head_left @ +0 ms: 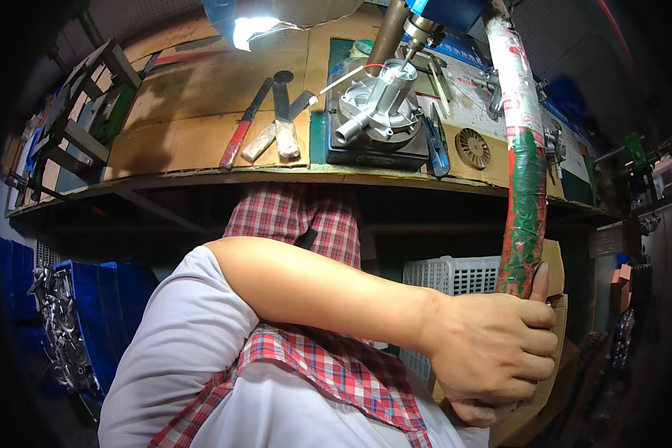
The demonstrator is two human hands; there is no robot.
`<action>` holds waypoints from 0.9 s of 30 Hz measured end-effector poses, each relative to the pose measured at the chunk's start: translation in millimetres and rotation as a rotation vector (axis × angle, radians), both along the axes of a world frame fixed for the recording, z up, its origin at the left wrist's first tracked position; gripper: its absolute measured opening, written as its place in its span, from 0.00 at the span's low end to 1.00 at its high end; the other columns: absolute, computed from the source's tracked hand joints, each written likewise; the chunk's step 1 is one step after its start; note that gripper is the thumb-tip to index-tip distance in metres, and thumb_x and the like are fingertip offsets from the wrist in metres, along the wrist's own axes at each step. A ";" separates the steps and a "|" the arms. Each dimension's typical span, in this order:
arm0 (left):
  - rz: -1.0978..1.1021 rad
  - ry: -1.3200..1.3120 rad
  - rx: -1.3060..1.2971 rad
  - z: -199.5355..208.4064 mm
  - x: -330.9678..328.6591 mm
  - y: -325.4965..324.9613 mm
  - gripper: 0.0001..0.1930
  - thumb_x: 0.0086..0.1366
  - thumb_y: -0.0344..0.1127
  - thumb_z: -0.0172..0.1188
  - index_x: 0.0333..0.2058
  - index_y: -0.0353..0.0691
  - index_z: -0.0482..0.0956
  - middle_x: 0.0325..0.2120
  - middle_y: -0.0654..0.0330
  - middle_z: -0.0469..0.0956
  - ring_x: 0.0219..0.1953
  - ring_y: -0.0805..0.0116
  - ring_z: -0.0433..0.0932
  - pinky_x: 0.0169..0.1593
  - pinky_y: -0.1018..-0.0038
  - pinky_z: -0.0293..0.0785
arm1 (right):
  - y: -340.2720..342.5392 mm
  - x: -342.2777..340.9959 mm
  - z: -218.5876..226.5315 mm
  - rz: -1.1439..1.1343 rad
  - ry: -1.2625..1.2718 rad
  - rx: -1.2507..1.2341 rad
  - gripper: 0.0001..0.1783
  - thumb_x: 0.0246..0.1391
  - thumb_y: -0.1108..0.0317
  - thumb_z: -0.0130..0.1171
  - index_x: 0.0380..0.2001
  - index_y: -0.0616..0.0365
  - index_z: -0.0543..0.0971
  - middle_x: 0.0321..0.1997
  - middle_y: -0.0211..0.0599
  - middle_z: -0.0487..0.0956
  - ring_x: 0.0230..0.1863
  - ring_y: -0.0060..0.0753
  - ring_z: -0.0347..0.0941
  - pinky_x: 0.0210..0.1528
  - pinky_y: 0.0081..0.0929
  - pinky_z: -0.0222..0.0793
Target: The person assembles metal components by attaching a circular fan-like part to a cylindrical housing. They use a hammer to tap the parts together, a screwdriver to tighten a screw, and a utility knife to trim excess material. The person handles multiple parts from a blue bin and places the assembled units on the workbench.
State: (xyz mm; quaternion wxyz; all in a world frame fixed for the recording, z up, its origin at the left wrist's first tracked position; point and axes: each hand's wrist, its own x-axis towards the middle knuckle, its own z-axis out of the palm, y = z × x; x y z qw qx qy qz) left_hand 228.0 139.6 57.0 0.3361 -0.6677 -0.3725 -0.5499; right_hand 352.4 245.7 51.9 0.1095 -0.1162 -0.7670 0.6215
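Hand on the press lever, casting seated under the spindle.

One hand [493, 355], which side I could not tell, was closed fully around the lower end of the long lever wrapped in red and green tape [526, 164]; a steady, even pull seemed best, keeping the grey cast-metal housing [377, 112] square on the cardboard-covered table [187, 142]. That housing lay well apart, at eleven o'clock from the hand.

A red-handled tool [239, 127] and two taped-handle scrapers [282, 123] lie on the cardboard-covered bench [179, 142]; a white slotted basket [455, 276] and a blue crate [101, 313] of metal parts sit below
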 end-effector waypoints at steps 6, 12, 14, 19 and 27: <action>-0.037 0.040 -0.068 -7.5 -3.1 -1.0 0.23 0.52 0.55 0.55 0.29 0.37 0.75 0.29 0.58 0.70 0.32 0.58 0.70 0.45 0.57 0.66 | -2.1 -2.0 -3.2 0.001 0.015 0.002 0.32 0.53 0.67 0.56 0.60 0.65 0.62 0.40 0.48 0.71 0.28 0.32 0.70 0.24 0.28 0.71; -0.032 0.073 -0.067 2.0 -7.8 -2.6 0.22 0.51 0.55 0.56 0.30 0.38 0.76 0.28 0.59 0.70 0.32 0.57 0.70 0.46 0.58 0.66 | -3.9 -1.5 -0.8 0.001 0.034 0.048 0.31 0.54 0.65 0.56 0.59 0.65 0.62 0.41 0.50 0.71 0.30 0.34 0.71 0.25 0.29 0.72; -0.028 0.078 -0.061 2.0 -7.2 -3.5 0.21 0.51 0.54 0.57 0.29 0.38 0.75 0.28 0.59 0.70 0.33 0.57 0.70 0.46 0.59 0.65 | -2.6 -0.7 -1.4 0.004 0.038 0.060 0.30 0.55 0.64 0.56 0.59 0.65 0.63 0.41 0.50 0.71 0.30 0.35 0.71 0.25 0.30 0.72; -0.012 0.073 -0.101 -5.1 -6.6 -7.2 0.21 0.51 0.53 0.57 0.28 0.38 0.74 0.28 0.59 0.70 0.33 0.57 0.70 0.46 0.58 0.66 | -1.5 -4.5 -4.3 0.016 0.036 0.083 0.29 0.55 0.63 0.56 0.58 0.65 0.63 0.42 0.51 0.71 0.32 0.38 0.71 0.26 0.31 0.73; -0.001 0.103 -0.079 -11.1 -10.5 -1.7 0.22 0.48 0.55 0.57 0.27 0.39 0.74 0.27 0.59 0.70 0.32 0.57 0.71 0.44 0.59 0.65 | 3.8 -3.4 -5.4 0.019 0.038 0.144 0.28 0.57 0.61 0.56 0.57 0.64 0.64 0.44 0.53 0.71 0.34 0.41 0.72 0.28 0.33 0.74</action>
